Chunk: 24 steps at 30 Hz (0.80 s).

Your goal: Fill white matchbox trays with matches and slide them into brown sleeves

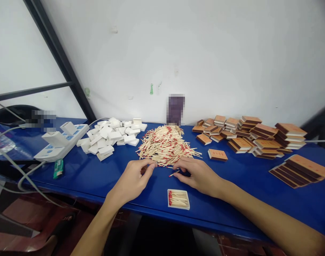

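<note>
A large heap of red-tipped matches (165, 144) lies on the blue table. At its front edge my left hand (137, 177) has thumb and forefinger pinched together; whatever is between the fingertips is too small to make out. My right hand (197, 176) is curled just in front of the heap, its fingers closing on a match (172, 175) whose red head points left. Nearer to me, below both hands, a small white matchbox tray (189, 202) lies flat, partly filled with matches, their heads mostly to the left.
White empty-looking trays (109, 136) are piled left of the heap. Orange-brown matchbox sleeves (242, 144) stand in stacks on the right, with one sleeve (217, 155) apart. A power strip (49, 153), its cables and a green packet (58, 168) occupy the left side. Behind is a wall (218, 53).
</note>
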Available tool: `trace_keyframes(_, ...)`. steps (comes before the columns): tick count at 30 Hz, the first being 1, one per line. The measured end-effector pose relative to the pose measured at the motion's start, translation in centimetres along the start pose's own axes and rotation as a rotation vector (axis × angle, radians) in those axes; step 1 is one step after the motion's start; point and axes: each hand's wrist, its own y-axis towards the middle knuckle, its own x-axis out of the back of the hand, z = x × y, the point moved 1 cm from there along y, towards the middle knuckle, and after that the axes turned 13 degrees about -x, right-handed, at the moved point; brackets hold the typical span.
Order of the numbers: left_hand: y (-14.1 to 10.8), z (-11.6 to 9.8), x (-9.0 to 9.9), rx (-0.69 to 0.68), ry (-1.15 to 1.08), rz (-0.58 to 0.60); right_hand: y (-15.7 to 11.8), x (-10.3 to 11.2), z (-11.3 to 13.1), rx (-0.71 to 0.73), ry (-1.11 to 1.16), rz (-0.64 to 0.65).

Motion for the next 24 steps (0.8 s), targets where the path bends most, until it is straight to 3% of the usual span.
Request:
trace_keyframes(7, -0.3, 0.4, 0.4, -0.003, 0.009, -0.03, 0.0, -0.4, 0.0, -0.01, 0.017, 0.023)
trace_keyframes(11, 0.1, 0.3, 0.0, -0.089, 0.207, 0.076, 0.0, -0.4, 0.0, -0.034, 0.035, 0.0)
trace_keyframes(15, 0.2, 0.1, -0.6, -0.062, 0.389, 0.164, 0.0, -0.3, 0.1, -0.027, 0.047, 0.033)
trace_keyframes(24, -0.1, 0.6, -1.1, -0.081, 0.393, 0.28, 0.0, -0.2, 0.2, -0.008, 0.077, 0.044)
